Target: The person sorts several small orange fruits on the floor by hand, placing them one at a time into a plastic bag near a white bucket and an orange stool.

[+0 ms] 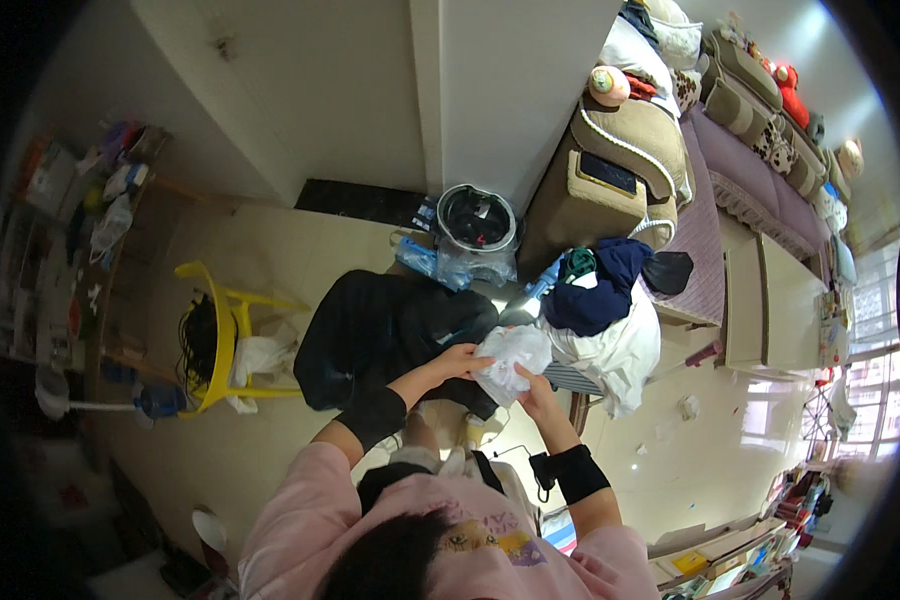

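Note:
Both of my hands are on a crumpled white plastic bag (513, 358), held out in front of my body. My left hand (461, 362) grips its left side, with the thumb on top. On its lower right side is my right hand (534, 391), with fingers and thumb pressed into it. What the bag contains, if anything, cannot be made out. Just beyond my left hand lies a large black bag or cloth bundle (390, 330). To the right of the white bag is a heap with a navy garment (592, 300) on top of a white cloth (622, 356).
A round bin (476, 217) with a black liner stands by the wall, blue plastic packaging (424, 259) beside it. A yellow chair (229, 337) is on the left. A beige sofa (607, 195) holds a tablet or phone (606, 172). Scraps (688, 407) lie on the tiled floor.

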{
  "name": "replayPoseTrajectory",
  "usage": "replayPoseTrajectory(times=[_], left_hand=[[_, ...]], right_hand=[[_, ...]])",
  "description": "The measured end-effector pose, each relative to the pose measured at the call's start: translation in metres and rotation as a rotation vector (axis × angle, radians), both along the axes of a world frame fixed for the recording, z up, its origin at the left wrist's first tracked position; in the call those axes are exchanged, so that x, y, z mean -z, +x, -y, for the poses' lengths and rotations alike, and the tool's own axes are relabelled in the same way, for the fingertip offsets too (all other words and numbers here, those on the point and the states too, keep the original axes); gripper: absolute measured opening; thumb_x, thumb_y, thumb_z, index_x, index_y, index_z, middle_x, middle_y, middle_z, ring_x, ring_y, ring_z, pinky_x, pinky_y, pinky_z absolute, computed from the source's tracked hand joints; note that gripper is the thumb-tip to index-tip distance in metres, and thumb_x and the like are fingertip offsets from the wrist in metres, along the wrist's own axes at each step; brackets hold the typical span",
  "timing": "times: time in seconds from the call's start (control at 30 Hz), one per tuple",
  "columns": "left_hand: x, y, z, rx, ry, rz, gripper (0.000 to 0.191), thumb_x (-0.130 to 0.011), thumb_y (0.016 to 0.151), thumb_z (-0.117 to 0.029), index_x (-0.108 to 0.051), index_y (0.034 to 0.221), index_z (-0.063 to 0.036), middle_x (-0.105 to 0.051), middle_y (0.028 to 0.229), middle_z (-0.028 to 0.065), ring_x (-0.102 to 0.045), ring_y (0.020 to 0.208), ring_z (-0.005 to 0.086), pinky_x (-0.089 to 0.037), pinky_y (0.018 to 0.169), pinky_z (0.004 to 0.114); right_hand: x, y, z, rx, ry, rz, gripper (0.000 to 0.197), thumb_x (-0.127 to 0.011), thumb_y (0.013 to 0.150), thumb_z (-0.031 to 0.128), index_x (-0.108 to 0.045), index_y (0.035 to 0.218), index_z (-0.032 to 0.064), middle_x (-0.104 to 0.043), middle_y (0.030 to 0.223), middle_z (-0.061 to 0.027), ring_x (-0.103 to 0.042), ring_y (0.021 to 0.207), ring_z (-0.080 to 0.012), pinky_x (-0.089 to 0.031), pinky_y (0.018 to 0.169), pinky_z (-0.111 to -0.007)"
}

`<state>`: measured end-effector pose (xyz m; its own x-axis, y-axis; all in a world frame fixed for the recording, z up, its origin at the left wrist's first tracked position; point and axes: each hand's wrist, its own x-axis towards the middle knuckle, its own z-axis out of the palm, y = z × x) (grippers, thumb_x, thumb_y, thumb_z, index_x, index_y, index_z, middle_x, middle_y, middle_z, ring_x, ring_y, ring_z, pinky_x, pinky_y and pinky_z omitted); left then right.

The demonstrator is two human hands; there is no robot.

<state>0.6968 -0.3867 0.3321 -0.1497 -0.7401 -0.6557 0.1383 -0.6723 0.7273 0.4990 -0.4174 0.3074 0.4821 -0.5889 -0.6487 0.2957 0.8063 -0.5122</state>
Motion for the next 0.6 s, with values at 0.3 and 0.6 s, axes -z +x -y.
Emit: replayPoseTrajectory(times=[0.3,0.6], left_hand=[[0.187,0.12,0.16,-0.443,0.125,0.015,0.036,-0.056,0.076,-0.03,-0.047,0.1,-0.005,-0.054,0.095,0.0106,-0.056,0.083,0.0219,-0.047,0.07,0.032],[0.328,0.143,0.255,-0.791,0.231,0.011,0.043,-0.065,0.07,-0.024,-0.043,0.101,-0.0042,-0.05,0.093,0.0102,-0.052,0.088,0.0226,-0.045,0.077,0.033]], right_hand=[[0.096,0.054,0.03,0.361,0.161,-0.163,0.048,-0.061,0.072,0.011,-0.038,0.113,0.0011,-0.051,0.103,-0.0079,-0.052,0.091,-0.0213,-0.043,0.074,-0.03],[0.167,0.099,0.043,0.488,0.28,-0.191,0.045,-0.06,0.073,0.013,-0.04,0.111,0.0007,-0.052,0.102,-0.0083,-0.052,0.088,-0.0184,-0.044,0.072,-0.027]])
